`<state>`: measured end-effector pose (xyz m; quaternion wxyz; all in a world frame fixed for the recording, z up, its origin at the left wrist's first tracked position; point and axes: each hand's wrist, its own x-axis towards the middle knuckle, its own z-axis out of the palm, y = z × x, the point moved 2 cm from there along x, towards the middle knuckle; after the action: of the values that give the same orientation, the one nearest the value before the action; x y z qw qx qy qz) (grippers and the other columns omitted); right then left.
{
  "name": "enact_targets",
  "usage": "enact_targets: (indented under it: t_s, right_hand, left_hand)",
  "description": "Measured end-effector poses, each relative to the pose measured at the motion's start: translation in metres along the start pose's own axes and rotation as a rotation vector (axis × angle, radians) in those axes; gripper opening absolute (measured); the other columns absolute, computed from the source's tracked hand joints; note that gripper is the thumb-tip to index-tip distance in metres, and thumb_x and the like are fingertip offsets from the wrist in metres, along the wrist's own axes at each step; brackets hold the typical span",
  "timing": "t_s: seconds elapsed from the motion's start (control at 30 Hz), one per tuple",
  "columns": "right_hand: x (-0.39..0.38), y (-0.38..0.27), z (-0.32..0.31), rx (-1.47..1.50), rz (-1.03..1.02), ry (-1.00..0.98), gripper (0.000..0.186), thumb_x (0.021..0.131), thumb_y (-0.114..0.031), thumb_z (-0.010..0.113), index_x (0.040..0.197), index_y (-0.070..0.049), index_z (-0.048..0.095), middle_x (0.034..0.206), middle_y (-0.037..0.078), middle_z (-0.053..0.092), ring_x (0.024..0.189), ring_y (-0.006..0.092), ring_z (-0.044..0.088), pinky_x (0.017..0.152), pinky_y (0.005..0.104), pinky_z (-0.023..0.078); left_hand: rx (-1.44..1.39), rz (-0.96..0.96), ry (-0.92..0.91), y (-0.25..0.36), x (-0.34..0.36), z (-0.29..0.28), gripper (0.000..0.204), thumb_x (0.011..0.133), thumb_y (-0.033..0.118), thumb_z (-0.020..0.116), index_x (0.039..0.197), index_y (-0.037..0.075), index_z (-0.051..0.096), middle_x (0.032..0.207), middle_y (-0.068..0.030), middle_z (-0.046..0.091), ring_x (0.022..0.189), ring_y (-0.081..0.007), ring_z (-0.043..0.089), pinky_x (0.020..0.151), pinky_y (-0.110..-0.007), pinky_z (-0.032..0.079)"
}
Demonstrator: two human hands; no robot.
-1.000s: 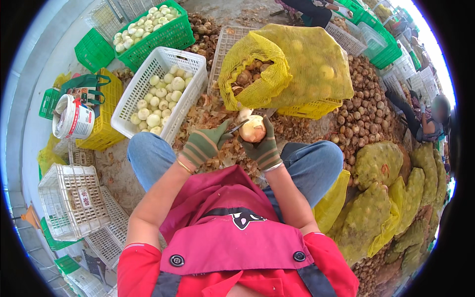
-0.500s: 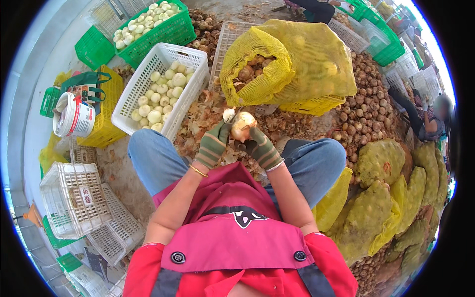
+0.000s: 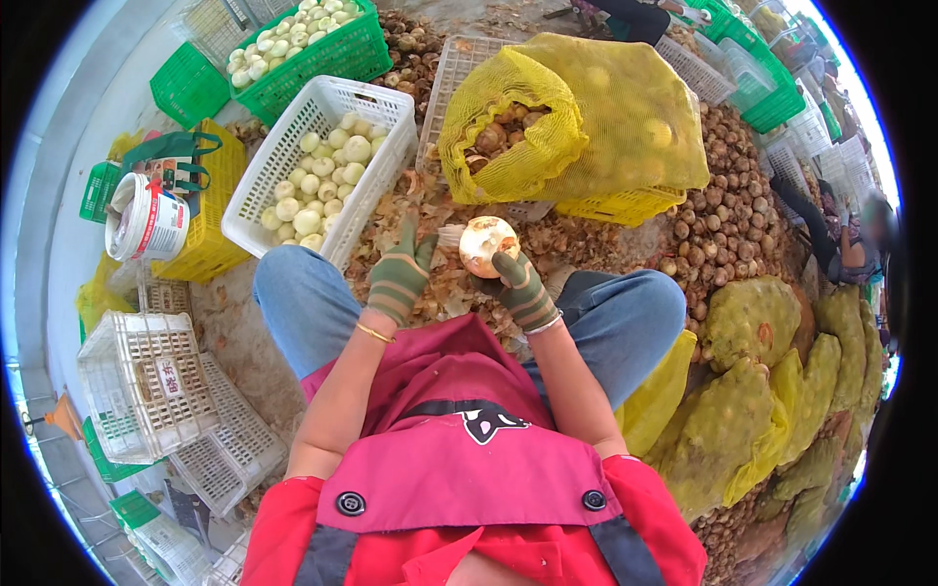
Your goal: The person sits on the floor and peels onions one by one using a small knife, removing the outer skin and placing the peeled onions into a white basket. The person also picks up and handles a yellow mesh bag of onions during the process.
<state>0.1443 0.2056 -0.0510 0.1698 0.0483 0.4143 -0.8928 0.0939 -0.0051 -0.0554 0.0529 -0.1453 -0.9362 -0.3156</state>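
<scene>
My right hand [image 3: 525, 294], in a green striped glove, grips a partly peeled onion [image 3: 488, 244] over my lap. White flesh shows on the onion, with brown skin patches left on it. My left hand [image 3: 399, 277], gloved alike, is off to the onion's left, its fingers apart and nothing visible in them. A blurred pale scrap [image 3: 450, 234], seemingly peel, is between that hand and the onion. Beyond my knees, a white crate [image 3: 239, 210] holds peeled onions [image 3: 308, 188]. An opened yellow mesh sack [image 3: 625, 117] of unpeeled onions lies across crates.
Loose skins [image 3: 391, 220] litter the floor ahead. At right are a heap of brown onions [image 3: 723, 195] and several full mesh sacks [image 3: 718, 430]. A green crate [image 3: 322, 78] of peeled onions stands behind. Stacked white crates [image 3: 147, 386] are at left. Another person [image 3: 852, 249] sits far right.
My left hand has come away from the onion, moving left, and its fingers have spread. The onion has turned in my right hand, showing more white. The pale scrap has separated from it.
</scene>
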Motion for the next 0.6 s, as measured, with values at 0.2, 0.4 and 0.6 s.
enact_targets:
  t_s: [0.2,0.4,0.6]
  right_hand:
    - [-0.003,-0.003,0.004,-0.208,0.074,-0.008,0.071,0.077,-0.047,0.075,0.131,-0.006,0.052,0.113,0.004,0.063,0.097,0.0157,0.061,0.079,0.0286,0.052]
    - [-0.018,-0.025,0.036,-0.062,0.098,-0.054,0.086,0.069,-0.054,0.079,0.135,-0.009,0.049,0.113,0.003,0.063,0.093,0.0116,0.063,0.071,0.0240,0.052]
    - [-0.016,-0.020,0.020,-0.322,0.237,-0.020,0.060,0.075,-0.048,0.072,0.119,-0.009,0.061,0.093,0.000,0.067,0.069,0.0085,0.060,0.053,0.0221,0.046]
  left_hand:
    - [0.091,0.207,-0.288,0.092,0.006,-0.065,0.042,0.100,0.025,0.051,0.141,0.017,0.051,0.077,-0.0214,0.064,0.064,-0.0353,0.065,0.059,-0.041,0.052]
    - [-0.231,0.106,-0.027,-0.004,0.009,-0.019,0.043,0.102,0.033,0.045,0.143,0.018,0.047,0.080,-0.0171,0.069,0.067,-0.0331,0.067,0.058,-0.042,0.051]
    - [0.012,0.240,-0.303,0.076,0.000,-0.064,0.042,0.100,0.027,0.052,0.141,0.020,0.052,0.076,-0.0141,0.068,0.057,-0.0321,0.062,0.057,-0.039,0.050]
